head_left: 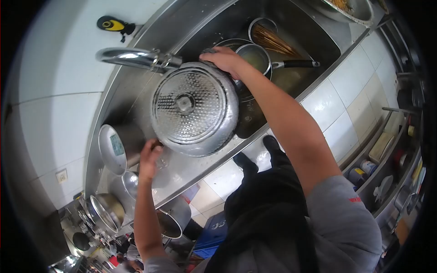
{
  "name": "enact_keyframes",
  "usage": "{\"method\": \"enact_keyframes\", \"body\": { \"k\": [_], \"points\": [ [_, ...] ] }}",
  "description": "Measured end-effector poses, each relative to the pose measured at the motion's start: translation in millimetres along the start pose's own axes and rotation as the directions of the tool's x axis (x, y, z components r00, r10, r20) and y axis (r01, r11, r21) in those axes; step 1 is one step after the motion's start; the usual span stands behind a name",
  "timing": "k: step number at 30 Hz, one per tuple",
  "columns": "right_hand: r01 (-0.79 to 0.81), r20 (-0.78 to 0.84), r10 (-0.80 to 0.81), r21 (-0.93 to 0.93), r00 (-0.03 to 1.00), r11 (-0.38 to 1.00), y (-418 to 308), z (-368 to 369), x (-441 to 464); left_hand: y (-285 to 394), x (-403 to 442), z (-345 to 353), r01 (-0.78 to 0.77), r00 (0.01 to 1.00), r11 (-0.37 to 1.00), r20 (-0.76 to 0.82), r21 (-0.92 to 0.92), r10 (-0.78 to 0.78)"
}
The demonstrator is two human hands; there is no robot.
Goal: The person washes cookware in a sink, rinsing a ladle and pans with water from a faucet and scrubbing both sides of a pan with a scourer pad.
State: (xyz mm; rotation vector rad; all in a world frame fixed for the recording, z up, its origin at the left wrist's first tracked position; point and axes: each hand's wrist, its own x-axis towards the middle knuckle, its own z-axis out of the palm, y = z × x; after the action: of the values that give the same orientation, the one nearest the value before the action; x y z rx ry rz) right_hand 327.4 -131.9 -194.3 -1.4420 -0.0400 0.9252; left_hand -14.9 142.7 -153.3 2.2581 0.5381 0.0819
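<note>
A large metal pot (193,109) is turned with its dimpled, wet base toward me, at the edge of the sink basin. My right hand (223,61) presses on the pot's far upper side, fingers closed over a small grey scrubber, possibly steel wool, that is mostly hidden. Beside the pot's lower left edge is my left hand (149,157), its fingers loosely bent and apart; I cannot tell whether the fingertips touch the pot. A chrome faucet (136,57) reaches over the sink just above the pot.
The sink basin (318,32) holds a black-handled strainer (255,58) and a bundle of thin sticks (273,41) in a round container. A tall metal pot (132,145) lies at left, near another pot (107,213). A blue crate (211,232) stands on the floor.
</note>
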Motion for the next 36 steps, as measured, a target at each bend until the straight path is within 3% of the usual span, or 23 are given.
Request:
{"method": "enact_keyframes", "body": {
  "k": [1, 2, 3, 4, 5, 7, 9, 11, 13, 15, 17, 19, 21, 22, 23, 25, 26, 28, 29, 30, 33, 35, 36],
  "points": [
    [0.007, 0.010, -0.007, -0.010, 1.000, 1.000, 6, 1, 2, 8, 7, 1, 0.212, 0.977, 0.843, 0.102, -0.494, -0.187],
    [0.078, -0.120, -0.079, -0.012, 0.990, 0.997, 24, 6, 11, 11, 16, 1, 0.211, 0.977, 0.841, 0.084, -0.498, -0.195],
    [0.146, -0.244, -0.147, -0.022, 0.958, 0.989, 31, 12, 20, 13, 36, -1, 0.373, 0.927, 0.721, 0.255, -0.584, -0.273],
    [0.161, -0.164, -0.163, -0.030, 0.973, 0.987, 17, 13, 3, 14, 47, -3, 0.517, 0.855, 0.576, 0.421, -0.634, -0.304],
    [0.172, -0.145, -0.176, -0.043, 0.974, 0.984, 12, 19, -1, 11, 51, -6, 0.502, 0.864, 0.571, 0.401, -0.649, -0.304],
    [0.176, -0.281, -0.221, -0.177, 0.934, 0.968, 6, 24, -15, 12, 40, 0, 0.533, 0.845, 0.507, 0.460, -0.678, -0.272],
    [0.153, -0.116, -0.176, -0.182, 0.978, 0.971, -20, 29, -42, 69, 14, 4, 0.466, 0.885, 0.535, 0.364, -0.705, -0.292],
    [0.256, -0.172, -0.317, -0.303, 0.933, 0.918, -45, 50, -74, 96, -3, 5, 0.249, 0.937, 0.337, 0.138, -0.908, -0.320],
    [0.345, -0.109, -0.408, -0.364, 0.907, 0.865, -49, 65, -80, 92, -17, -7, 0.127, 0.951, 0.314, 0.025, -0.941, -0.309],
    [0.480, -0.193, -0.583, -0.400, 0.789, 0.781, -60, 90, -119, 102, -32, -23, 0.037, 0.971, 0.287, -0.034, -0.957, -0.238],
    [0.429, -0.270, -0.573, -0.443, 0.774, 0.787, -70, 114, -152, 127, -42, -32, -0.007, 0.945, 0.531, -0.180, -0.847, -0.274],
    [0.610, -0.177, -0.831, -0.602, 0.528, 0.515, -63, 150, -188, 131, -54, -41, -0.044, 0.953, 0.796, -0.265, -0.604, -0.149],
    [0.621, 0.236, -0.911, -0.783, 0.337, 0.027, -66, 185, -240, 136, -63, -40, -0.110, 0.971, 0.807, -0.236, -0.580, -0.037],
    [0.613, 0.256, -0.910, -0.790, 0.326, -0.003, -78, 199, -248, 139, -67, -38, -0.140, 0.966, 0.812, -0.258, -0.567, -0.013],
    [0.647, 0.386, -0.828, -0.762, 0.407, -0.037, -89, 211, -255, 143, -70, -36, -0.168, 0.962, 0.818, -0.274, -0.549, 0.014],
    [0.668, 0.492, -0.729, -0.742, 0.476, -0.065, -120, 214, -248, 146, -73, -37, -0.197, 0.957, 0.844, -0.283, -0.500, 0.055],
    [0.511, 0.221, -0.618, -0.789, 0.755, 0.342, -149, 207, -227, 147, -77, -36, -0.204, 0.955, 0.876, -0.287, -0.438, 0.079],
    [0.469, -0.011, -0.720, -0.752, 0.694, 0.464, -129, 200, -204, 154, -88, -31, -0.220, 0.951, 0.878, -0.295, -0.424, 0.096],
    [0.495, 0.263, -0.787, -0.867, 0.558, 0.061, -121, 210, -230, 158, -82, -34, -0.247, 0.937, 0.883, -0.331, -0.399, 0.113],
    [0.499, 0.267, -0.793, -0.865, 0.548, 0.053, -130, 212, -230, 158, -77, -33, -0.257, 0.933, 0.882, -0.341, -0.395, 0.119],
    [0.411, 0.135, -0.660, -0.867, 0.739, 0.282, -138, 207, -231, 157, -82, -24, -0.237, 0.936, 0.851, -0.344, -0.469, 0.071],
    [0.307, -0.097, -0.530, -0.722, 0.843, 0.620, -129, 185, -202, 159, -86, -26, -0.217, 0.930, 0.883, -0.364, -0.416, 0.057],
    [0.479, 0.120, -0.697, -0.807, 0.707, 0.347, -123, 190, -215, 159, -83, -29, -0.227, 0.925, 0.883, -0.375, -0.410, 0.064]
  ]
}}
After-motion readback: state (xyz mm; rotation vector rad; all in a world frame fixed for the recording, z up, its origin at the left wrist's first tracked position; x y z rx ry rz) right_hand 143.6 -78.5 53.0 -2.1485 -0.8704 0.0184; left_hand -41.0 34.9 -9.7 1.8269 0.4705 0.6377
